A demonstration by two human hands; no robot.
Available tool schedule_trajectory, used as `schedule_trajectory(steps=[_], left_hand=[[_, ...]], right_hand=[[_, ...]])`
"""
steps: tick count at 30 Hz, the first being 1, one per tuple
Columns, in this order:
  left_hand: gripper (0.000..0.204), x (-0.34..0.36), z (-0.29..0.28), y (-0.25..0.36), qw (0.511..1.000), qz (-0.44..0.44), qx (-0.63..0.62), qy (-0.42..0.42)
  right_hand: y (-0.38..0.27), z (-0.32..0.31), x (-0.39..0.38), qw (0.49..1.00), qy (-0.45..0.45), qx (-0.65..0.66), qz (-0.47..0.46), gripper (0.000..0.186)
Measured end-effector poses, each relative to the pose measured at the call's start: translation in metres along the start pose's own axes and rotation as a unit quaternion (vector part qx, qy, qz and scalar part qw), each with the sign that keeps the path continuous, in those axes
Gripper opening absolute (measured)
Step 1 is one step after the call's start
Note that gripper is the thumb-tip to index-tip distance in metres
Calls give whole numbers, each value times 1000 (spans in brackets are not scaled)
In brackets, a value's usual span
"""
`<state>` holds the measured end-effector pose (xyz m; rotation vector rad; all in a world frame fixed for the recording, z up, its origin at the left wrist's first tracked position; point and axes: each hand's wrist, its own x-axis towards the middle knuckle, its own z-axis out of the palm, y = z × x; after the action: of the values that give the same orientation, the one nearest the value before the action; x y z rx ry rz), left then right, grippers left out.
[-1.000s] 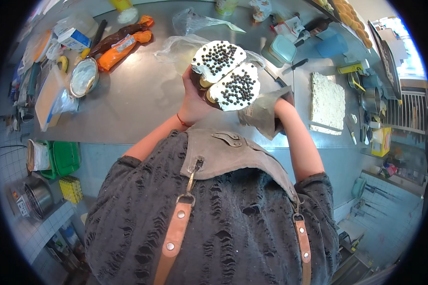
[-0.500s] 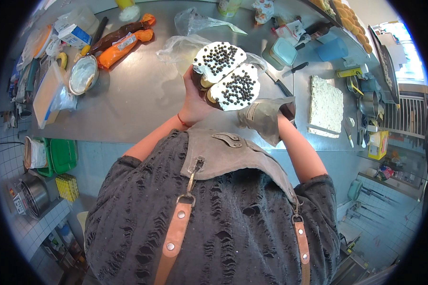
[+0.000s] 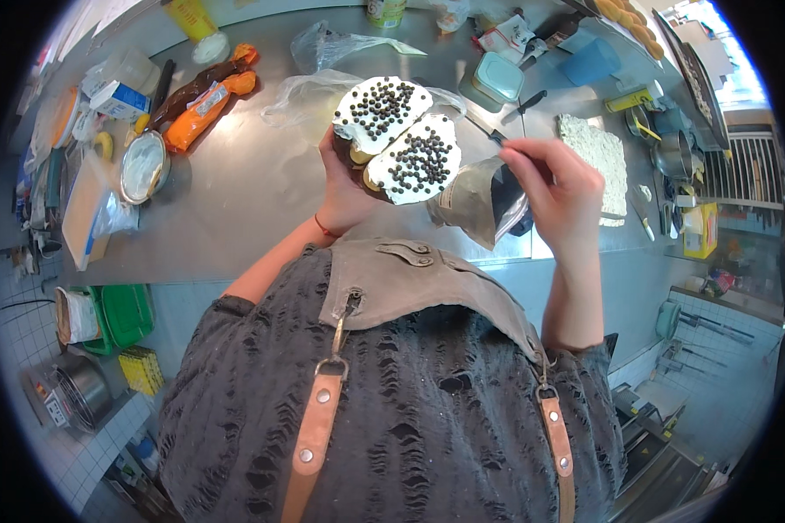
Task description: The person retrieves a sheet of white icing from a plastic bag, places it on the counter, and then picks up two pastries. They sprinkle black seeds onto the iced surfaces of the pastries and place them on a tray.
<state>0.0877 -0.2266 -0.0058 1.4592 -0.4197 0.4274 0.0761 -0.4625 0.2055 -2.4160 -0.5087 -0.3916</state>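
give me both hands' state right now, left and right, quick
Left hand: holding the cream-topped cake.
Right hand: pinched closed near the grey pouch; cannot tell whether anything is between the fingertips.

A head-worn fisheye looks down over the worktop.

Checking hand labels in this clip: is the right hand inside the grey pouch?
No, the right hand is in plain view outside the grey pouch.
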Motion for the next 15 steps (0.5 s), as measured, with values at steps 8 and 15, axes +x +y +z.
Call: schedule_trajectory(steps=[8,15], left_hand=[[135,2,-3,15,999,-10,-50,-12],[136,2,-2,10,998,4,-54,-17]], right_hand=[[-18,34,28,995,-37,61,-68,12],[-21,36,29,993,-70,57,-72,24]])
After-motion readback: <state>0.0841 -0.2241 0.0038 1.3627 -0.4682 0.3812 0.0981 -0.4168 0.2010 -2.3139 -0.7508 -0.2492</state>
